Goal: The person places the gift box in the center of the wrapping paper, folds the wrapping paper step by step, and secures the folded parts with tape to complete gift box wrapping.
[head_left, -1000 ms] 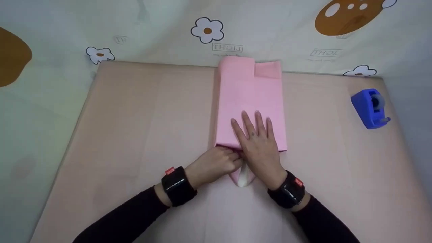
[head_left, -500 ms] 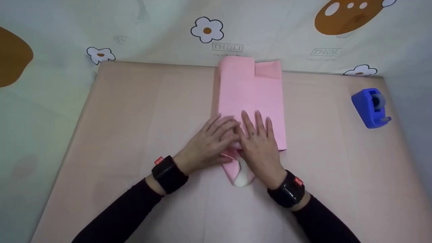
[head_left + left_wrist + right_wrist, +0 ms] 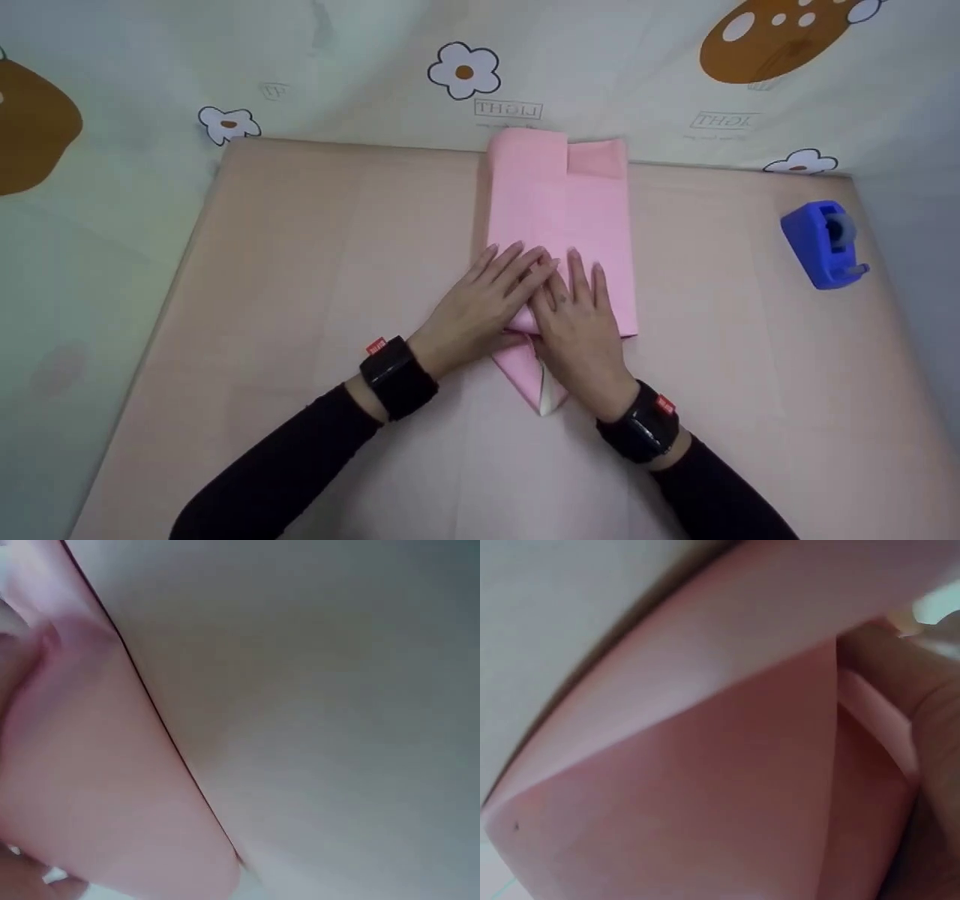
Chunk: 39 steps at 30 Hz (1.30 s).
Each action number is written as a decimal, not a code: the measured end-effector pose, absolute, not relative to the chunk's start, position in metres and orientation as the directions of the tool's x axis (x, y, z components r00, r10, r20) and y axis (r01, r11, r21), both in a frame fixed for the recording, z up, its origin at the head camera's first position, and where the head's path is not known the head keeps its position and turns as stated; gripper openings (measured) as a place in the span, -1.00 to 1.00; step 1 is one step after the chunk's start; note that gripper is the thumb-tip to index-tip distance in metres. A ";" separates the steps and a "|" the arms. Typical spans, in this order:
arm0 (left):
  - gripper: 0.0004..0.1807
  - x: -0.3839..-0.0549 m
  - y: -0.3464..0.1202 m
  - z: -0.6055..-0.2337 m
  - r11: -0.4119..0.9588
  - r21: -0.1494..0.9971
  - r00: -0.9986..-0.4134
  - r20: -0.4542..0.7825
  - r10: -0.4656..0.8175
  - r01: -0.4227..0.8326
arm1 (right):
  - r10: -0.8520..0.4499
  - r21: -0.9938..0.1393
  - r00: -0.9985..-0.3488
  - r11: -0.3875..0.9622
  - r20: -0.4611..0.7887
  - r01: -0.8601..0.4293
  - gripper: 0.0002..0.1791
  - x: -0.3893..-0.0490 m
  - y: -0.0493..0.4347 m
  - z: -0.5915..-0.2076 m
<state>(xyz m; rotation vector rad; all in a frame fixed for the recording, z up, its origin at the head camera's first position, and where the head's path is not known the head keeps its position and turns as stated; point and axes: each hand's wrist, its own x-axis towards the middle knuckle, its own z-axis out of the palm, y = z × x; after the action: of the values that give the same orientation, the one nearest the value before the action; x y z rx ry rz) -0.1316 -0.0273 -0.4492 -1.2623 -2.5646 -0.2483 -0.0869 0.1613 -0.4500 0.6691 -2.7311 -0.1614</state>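
A box-shaped package wrapped in pink paper (image 3: 555,206) lies lengthwise on the table, its far end partly unfolded. At its near end a pointed paper flap (image 3: 520,369) sticks out toward the person, with a strip of white inner side showing. My right hand (image 3: 583,334) rests on top of the package near this end, fingers straight and spread. The left hand (image 3: 476,307) lies beside it, fingers extended over the top and overlapping the right index finger, thumb down at the flap's fold. In the right wrist view, folded end paper (image 3: 705,795) hangs below the package edge.
A blue tape dispenser (image 3: 821,244) with a roll of tape stands at the table's right side. The pale pink table (image 3: 285,247) ends at a patterned curtain (image 3: 360,67) behind the package.
My left hand has come out from the package's near end up onto its top, beside the right hand. The near flap has become flatter and more pointed. The right hand has stayed put.
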 end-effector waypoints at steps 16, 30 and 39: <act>0.13 -0.126 -0.020 -0.449 0.669 0.014 -0.636 0.328 0.699 0.743 | -0.472 0.123 -0.837 0.881 0.277 -0.456 0.22 -0.087 0.162 -0.447; -0.02 -0.146 -0.062 -0.434 0.515 0.379 -0.606 0.179 0.775 0.769 | -0.474 0.138 -0.814 0.880 0.336 -0.455 0.11 -0.087 0.165 -0.448; 0.00 -0.139 -0.059 -0.441 0.556 0.330 -0.634 0.212 0.744 0.763 | -0.468 0.078 -0.826 0.880 0.313 -0.469 0.00 -0.087 0.163 -0.448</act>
<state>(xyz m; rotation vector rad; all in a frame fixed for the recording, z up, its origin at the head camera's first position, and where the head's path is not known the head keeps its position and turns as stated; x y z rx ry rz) -0.1386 -0.0593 -0.4407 -1.3225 -2.7284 -0.6147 -0.0874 0.1627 -0.4479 0.6994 -2.7246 0.0028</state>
